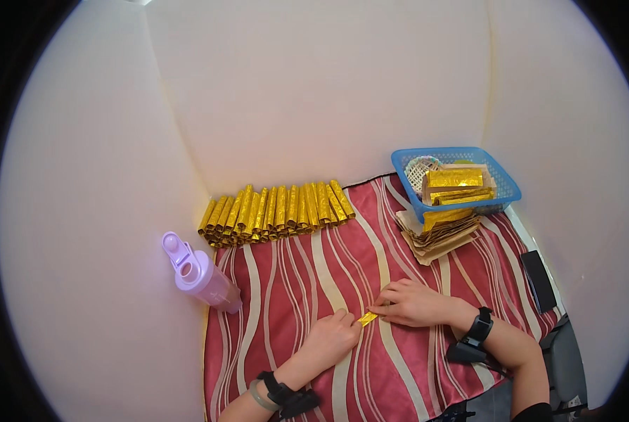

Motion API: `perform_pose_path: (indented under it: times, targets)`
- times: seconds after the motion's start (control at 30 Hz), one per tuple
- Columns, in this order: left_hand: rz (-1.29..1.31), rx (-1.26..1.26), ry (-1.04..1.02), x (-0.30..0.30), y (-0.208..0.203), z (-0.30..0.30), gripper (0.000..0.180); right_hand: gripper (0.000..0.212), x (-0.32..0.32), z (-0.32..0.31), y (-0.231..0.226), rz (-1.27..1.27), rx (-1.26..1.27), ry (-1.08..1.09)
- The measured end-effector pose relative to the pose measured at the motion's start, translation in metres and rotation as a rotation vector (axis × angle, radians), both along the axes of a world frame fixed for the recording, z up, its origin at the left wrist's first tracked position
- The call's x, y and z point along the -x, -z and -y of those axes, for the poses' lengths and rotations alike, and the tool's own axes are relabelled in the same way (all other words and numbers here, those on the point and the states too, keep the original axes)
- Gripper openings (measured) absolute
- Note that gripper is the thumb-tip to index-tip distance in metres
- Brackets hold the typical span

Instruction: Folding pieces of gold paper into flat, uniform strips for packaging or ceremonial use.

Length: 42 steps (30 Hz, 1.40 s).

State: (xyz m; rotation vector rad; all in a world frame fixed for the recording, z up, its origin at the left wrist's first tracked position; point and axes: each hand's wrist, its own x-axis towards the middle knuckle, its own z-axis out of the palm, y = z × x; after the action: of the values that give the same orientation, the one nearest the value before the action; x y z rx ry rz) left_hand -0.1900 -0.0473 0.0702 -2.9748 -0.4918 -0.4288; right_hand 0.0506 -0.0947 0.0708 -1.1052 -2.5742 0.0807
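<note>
Pinching a small folded strip of gold foil paper between them, both hands rest low on the cloth: the left hand holds its fingertips pressed on the strip's near end, the right hand nips the far end with fingers drawn together. The strip lies on a red cloth with cream wavy stripes that covers the work surface. At twelve o'clock from the hands, a row of rolled gold foil tubes lines the cloth's far edge. At ten o'clock a lilac water bottle lies tilted at the cloth's border. At two o'clock a blue plastic basket holds gold sheets, with a stack of tan paper sheets just beside it. Plain white walls close in around the surface.
</note>
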Motion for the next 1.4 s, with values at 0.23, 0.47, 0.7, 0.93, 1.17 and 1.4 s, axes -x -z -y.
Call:
perform_pose_path:
  times: [0.23, 0.47, 0.7, 0.93, 1.17, 1.4]
  targets:
    - [0.027, 0.077, -0.063, -0.002, -0.003, 0.000, 0.008, 0.031, -0.011, -0.005, 0.019, -0.309, 0.138, 0.019]
    - [0.338, 0.695, -0.142, -0.002, -0.007, -0.011, 0.013, 0.026, -0.006, -0.004, 0.013, -0.693, 0.408, 0.111]
    - [0.251, 0.856, -0.145, -0.006, -0.015, -0.006, 0.022, 0.019, 0.015, 0.007, -0.005, -0.742, 0.408, 0.189]
    - [0.362, 1.128, -0.275, -0.010, -0.013, -0.001, 0.018, 0.018, 0.016, 0.009, -0.004, -0.777, 0.457, 0.269]
    - [0.370, 1.187, -0.278, -0.012, -0.007, -0.004, 0.019, 0.017, 0.019, 0.007, -0.008, -0.803, 0.536, 0.215]
    - [0.401, 1.494, -0.365, -0.001, 0.001, -0.021, 0.020, 0.017, -0.013, -0.004, 0.014, -1.083, 0.584, 0.368]
